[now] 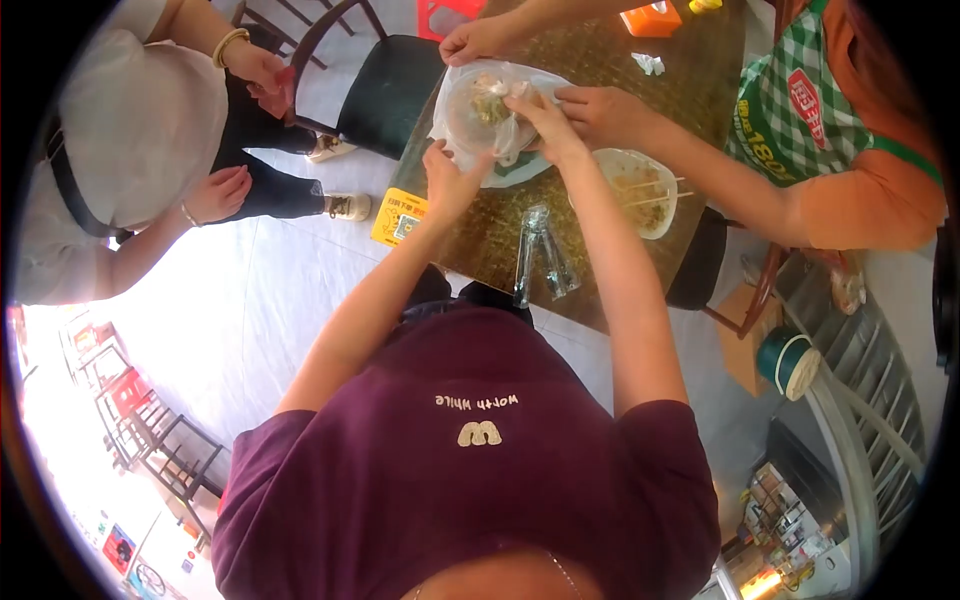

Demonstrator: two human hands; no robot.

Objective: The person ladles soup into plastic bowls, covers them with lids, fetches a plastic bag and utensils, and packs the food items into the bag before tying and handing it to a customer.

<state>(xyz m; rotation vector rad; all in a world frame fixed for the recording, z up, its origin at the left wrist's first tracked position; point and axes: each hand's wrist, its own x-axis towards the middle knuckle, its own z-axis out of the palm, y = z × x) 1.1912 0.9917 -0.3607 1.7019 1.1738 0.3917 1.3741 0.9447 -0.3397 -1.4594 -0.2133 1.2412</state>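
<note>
A clear plastic bag (462, 122) with a round bowl of food (488, 108) inside it sits over a larger pale plate (520, 174) on the table. My left hand (455, 185) grips the near left edge of the bag, thumb and fingers curved round it. From the right, my right hand (545, 125) pinches the bag's gathered plastic above the food. Another person's hands also touch the bag: one hand (478, 40) at its far edge, the other hand (605, 115) at its right side, close to my right hand.
Right of my right forearm, a plate with chopsticks (640, 190) stands on the wooden table (480, 245). Wrapped utensils (540, 255) lie near the front edge. A yellow card (400, 215) is at the left corner, an orange box (650, 18) at the back. Another person (140, 130) stands left.
</note>
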